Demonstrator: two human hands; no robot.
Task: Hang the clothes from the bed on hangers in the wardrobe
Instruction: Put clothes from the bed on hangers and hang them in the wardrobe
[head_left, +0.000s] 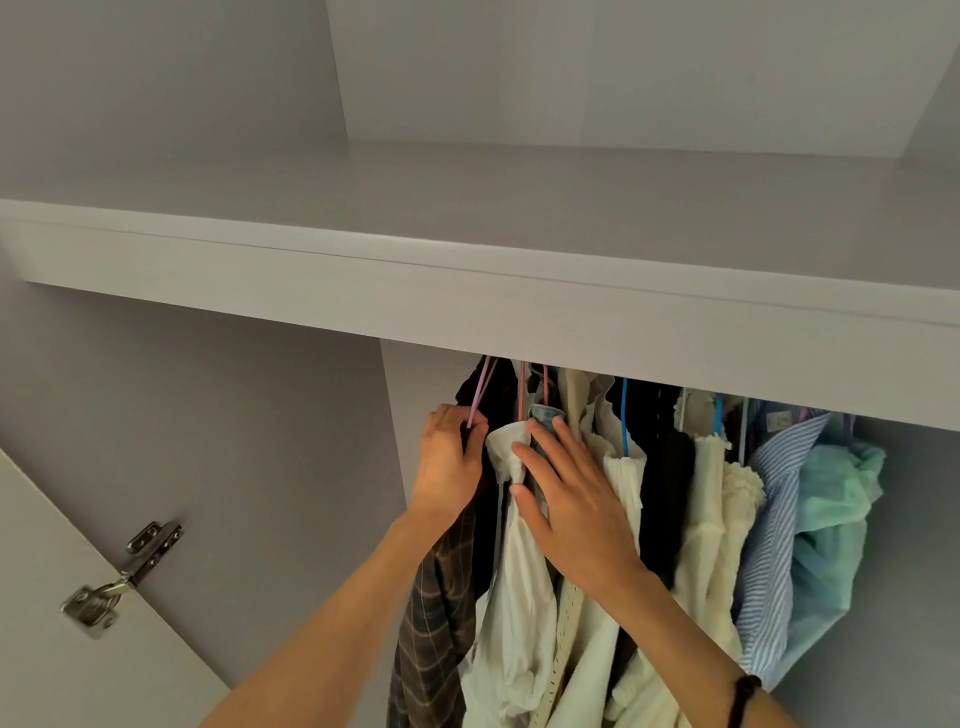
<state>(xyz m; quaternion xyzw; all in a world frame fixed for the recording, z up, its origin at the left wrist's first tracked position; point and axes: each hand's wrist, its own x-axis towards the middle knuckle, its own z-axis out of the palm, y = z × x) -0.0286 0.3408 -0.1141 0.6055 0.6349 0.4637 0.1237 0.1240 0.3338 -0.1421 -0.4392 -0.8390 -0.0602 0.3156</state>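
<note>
Inside the wardrobe, several garments hang in a tight row under the shelf. My left hand (451, 460) grips the neck of a purple hanger (480, 389) that carries a dark plaid shirt (434, 613). My right hand (571, 499) lies flat with straight fingers against a white garment (519, 582) and a bit of denim (545, 414) on pink hangers (521, 387). Further right hang cream tops (711, 519), a blue striped shirt (774, 525) and a mint garment (836, 499). The rail itself is hidden behind the shelf edge.
A thick white shelf (467, 291) runs across above the clothes. The wardrobe side wall (234, 441) stands left of the clothes. An open door with a metal hinge (122, 577) is at the lower left.
</note>
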